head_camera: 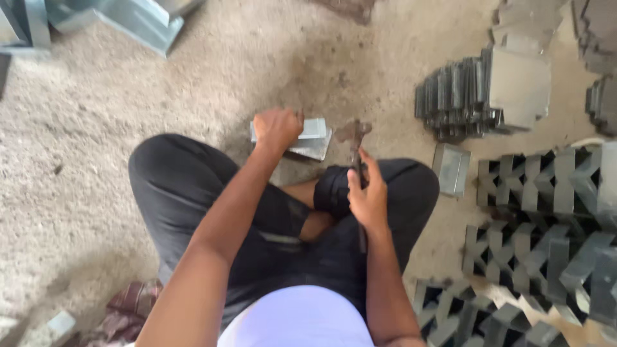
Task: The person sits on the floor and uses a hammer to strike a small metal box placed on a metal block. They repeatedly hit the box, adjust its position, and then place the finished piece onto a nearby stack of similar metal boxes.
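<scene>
Folded grey sheet-metal bracket (308,138) lay on sandy floor (128,96) at twelve o'clock, left hand (276,128) clenched on it; right hand (367,196) gripped rusty hammer (354,144). Risk: mis-aimed blow could strike knuckles.

Sandy floor (128,83); bent metal pieces (488,90) stacked.

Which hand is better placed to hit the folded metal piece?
Probably the right hand: it grips the rusty metal hammer beside the grey folded sheet-metal piece, which the left hand pins down.

A metal workshop — stacked folded sheet-metal pieces (482,90) on a dusty concrete floor (96,128).
</scene>
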